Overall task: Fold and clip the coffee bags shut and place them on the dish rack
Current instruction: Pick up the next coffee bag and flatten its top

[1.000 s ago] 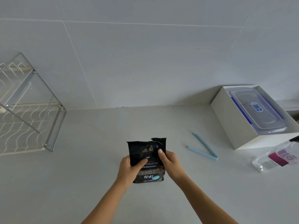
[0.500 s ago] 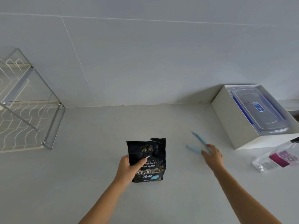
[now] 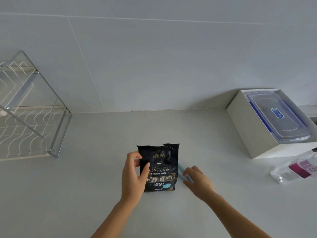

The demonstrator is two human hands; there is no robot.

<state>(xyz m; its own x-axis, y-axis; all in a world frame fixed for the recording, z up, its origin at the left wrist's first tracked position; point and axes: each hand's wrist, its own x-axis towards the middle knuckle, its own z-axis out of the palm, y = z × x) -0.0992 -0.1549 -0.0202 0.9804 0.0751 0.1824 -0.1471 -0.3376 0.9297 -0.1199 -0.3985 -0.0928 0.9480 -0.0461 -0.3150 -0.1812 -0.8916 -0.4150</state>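
A black coffee bag (image 3: 160,167) with a torn, open top stands upright on the grey counter. My left hand (image 3: 133,176) grips its left side, thumb across the front. My right hand (image 3: 197,180) is just right of the bag, fingers closed on a pale blue sealing clip (image 3: 181,170) whose end sticks up beside the bag's right edge. The wire dish rack (image 3: 34,117) stands at the far left against the wall.
A white box (image 3: 243,127) holding a clear lidded container (image 3: 277,117) sits at the back right. A small clear plastic pack with a magenta label (image 3: 298,167) lies in front of it. Tiled wall behind the counter.
My right hand left the bag, reached right to the blue clip on the counter, picked it up and brought it back beside the bag. My left hand kept hold of the bag.
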